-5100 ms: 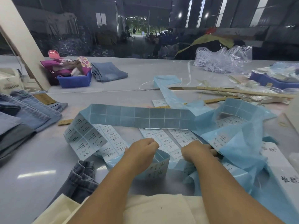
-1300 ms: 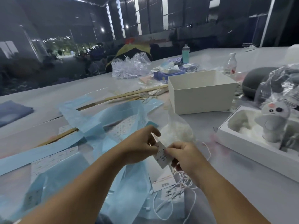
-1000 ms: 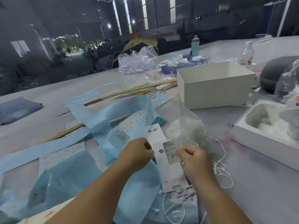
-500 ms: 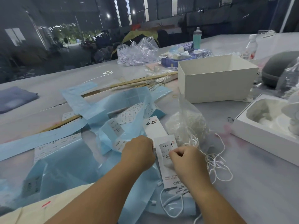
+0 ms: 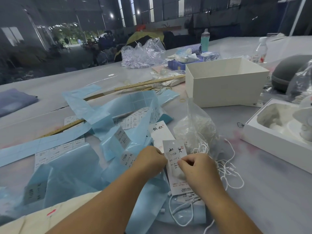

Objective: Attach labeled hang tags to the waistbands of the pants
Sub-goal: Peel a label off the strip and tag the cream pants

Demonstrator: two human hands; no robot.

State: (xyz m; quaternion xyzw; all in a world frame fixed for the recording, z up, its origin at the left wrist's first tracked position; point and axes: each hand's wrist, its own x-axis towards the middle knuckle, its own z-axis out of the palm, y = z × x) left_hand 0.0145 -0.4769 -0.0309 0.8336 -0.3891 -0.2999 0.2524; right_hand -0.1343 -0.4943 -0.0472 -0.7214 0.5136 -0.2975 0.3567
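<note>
Labelling stage: both hands, left hand (image 5: 150, 160) and right hand (image 5: 197, 168), pinch-grip 1 hang tag (image 5: 174, 159), smoothing its sticker. Next likely: thread cord (image 5: 226, 168), lying at 3 o'clock.

White hang tag (image 5: 175, 164) (labeled 1103#) — lying flat.

The tag (image 5: 175, 168) is stiff white paper, matt, with a paper sticker on it. The blue strips (image 5: 87, 169) look thin, smooth and a bit shiny. The bag (image 5: 196, 125) is clear, crinkly plastic full of white string. The box (image 5: 224, 88) is plain matt card. The ruler (image 5: 145, 83) looks like wood. The table (image 5: 263, 196) is smooth, grey and a little glossy.
</note>
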